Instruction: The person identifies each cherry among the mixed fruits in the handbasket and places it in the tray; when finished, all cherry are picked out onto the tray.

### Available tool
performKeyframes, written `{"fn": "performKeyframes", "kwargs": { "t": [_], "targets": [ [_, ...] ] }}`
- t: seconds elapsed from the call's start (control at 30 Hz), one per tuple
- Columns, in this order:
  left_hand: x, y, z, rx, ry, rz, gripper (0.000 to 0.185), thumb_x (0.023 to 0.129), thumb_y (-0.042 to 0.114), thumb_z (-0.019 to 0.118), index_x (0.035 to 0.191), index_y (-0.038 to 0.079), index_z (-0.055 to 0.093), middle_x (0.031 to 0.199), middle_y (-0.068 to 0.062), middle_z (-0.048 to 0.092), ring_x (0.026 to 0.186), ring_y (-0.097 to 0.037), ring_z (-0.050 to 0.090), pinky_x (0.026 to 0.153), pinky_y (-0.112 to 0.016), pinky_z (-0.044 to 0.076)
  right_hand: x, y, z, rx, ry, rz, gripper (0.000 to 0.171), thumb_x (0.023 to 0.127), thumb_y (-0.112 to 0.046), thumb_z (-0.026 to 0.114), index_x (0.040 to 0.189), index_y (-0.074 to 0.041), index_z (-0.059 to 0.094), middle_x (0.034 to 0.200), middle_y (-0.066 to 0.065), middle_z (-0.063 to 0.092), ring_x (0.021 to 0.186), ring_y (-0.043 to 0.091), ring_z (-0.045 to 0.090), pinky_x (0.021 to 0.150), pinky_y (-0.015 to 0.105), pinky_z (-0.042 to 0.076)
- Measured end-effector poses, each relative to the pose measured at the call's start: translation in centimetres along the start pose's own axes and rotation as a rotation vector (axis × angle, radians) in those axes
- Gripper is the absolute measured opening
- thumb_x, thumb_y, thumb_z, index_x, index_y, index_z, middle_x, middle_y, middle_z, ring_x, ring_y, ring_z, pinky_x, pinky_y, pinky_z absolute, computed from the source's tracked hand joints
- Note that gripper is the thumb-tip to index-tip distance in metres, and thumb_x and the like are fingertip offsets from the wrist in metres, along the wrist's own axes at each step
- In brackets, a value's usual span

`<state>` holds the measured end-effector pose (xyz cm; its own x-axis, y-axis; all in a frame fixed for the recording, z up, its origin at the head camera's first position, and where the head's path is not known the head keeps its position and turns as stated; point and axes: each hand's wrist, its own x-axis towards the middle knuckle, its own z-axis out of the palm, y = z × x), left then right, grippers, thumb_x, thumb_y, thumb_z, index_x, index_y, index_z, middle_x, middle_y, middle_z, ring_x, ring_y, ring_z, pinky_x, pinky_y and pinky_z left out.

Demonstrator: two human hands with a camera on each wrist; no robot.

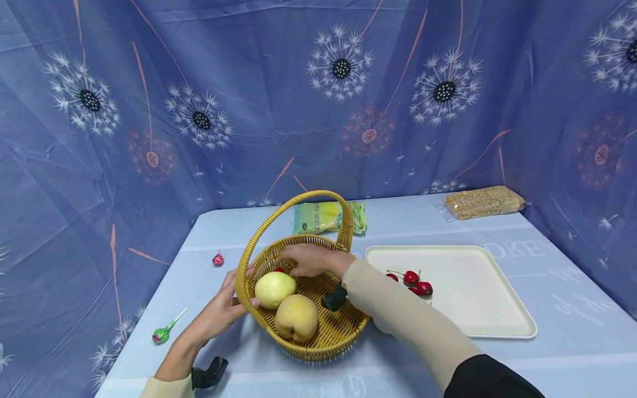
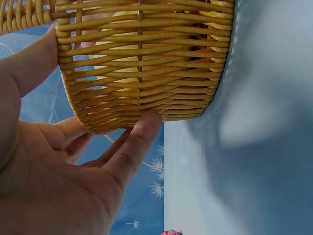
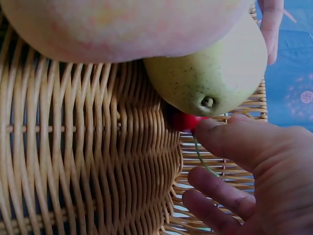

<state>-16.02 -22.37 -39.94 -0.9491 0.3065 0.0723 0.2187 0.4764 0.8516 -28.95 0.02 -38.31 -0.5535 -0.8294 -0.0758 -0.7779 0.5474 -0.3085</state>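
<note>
A woven basket (image 1: 338, 331) with an arched handle (image 1: 293, 203) stands mid-table. Inside lie a yellow-green pear (image 1: 273, 289), a peach (image 1: 296, 317) and a red cherry (image 1: 279, 270). My left hand (image 1: 226, 305) grips the basket's left rim, thumb over the edge, fingers (image 2: 137, 134) against the outer wall (image 2: 142, 63). My right hand (image 1: 311, 260) reaches into the basket. In the right wrist view a fingertip (image 3: 215, 134) touches the cherry (image 3: 182, 121) beside the pear (image 3: 210, 73). The cherry's green stem (image 3: 204, 162) runs between my fingers, with a gap showing.
A cream tray (image 1: 478, 298) to the right holds a few cherries (image 1: 417, 283). A green packet (image 1: 323, 216) lies behind the basket and a cereal bar pack (image 1: 483, 202) at the back right. A red candy (image 1: 218, 258) and a lollipop (image 1: 161, 334) lie on the left.
</note>
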Motion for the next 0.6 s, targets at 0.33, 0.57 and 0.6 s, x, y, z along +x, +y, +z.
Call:
{"fn": "performKeyframes", "kwargs": {
  "t": [0.33, 0.57, 0.6],
  "targets": [
    [-0.06, -0.06, -0.01, 0.013, 0.001, 0.016, 0.073, 0.088, 0.023, 0.066, 0.147, 0.006, 0.027, 0.149, -0.017, 0.017, 0.132, -0.040, 0.034, 0.100, -0.048, 0.042, 0.66, 0.16, 0.52, 0.004, -0.050, -0.091, 0.052, 0.089, -0.004, 0.058, 0.136, -0.026, 0.051, 0.137, -0.007, 0.053, 0.129, 0.012, 0.047, 0.107, 0.029, 0.039],
    [-0.02, -0.05, -0.11, 0.008, -0.006, 0.016, 0.073, 0.088, 0.024, 0.066, 0.148, 0.007, 0.027, 0.148, -0.017, 0.017, 0.132, -0.041, 0.033, 0.099, -0.039, 0.043, 0.68, 0.05, 0.70, -0.005, -0.092, -0.106, 0.053, 0.091, -0.003, 0.055, 0.138, -0.028, 0.049, 0.141, -0.005, 0.050, 0.131, 0.013, 0.044, 0.108, 0.030, 0.038],
    [-0.02, -0.04, -0.11, 0.008, -0.007, 0.014, 0.073, 0.088, 0.024, 0.066, 0.148, 0.007, 0.027, 0.149, -0.017, 0.017, 0.132, -0.040, 0.033, 0.099, -0.036, 0.043, 0.67, 0.04, 0.70, -0.003, -0.098, -0.101, 0.053, 0.091, -0.003, 0.055, 0.138, -0.028, 0.049, 0.141, -0.004, 0.049, 0.132, 0.014, 0.044, 0.108, 0.030, 0.038]
  ]
}}
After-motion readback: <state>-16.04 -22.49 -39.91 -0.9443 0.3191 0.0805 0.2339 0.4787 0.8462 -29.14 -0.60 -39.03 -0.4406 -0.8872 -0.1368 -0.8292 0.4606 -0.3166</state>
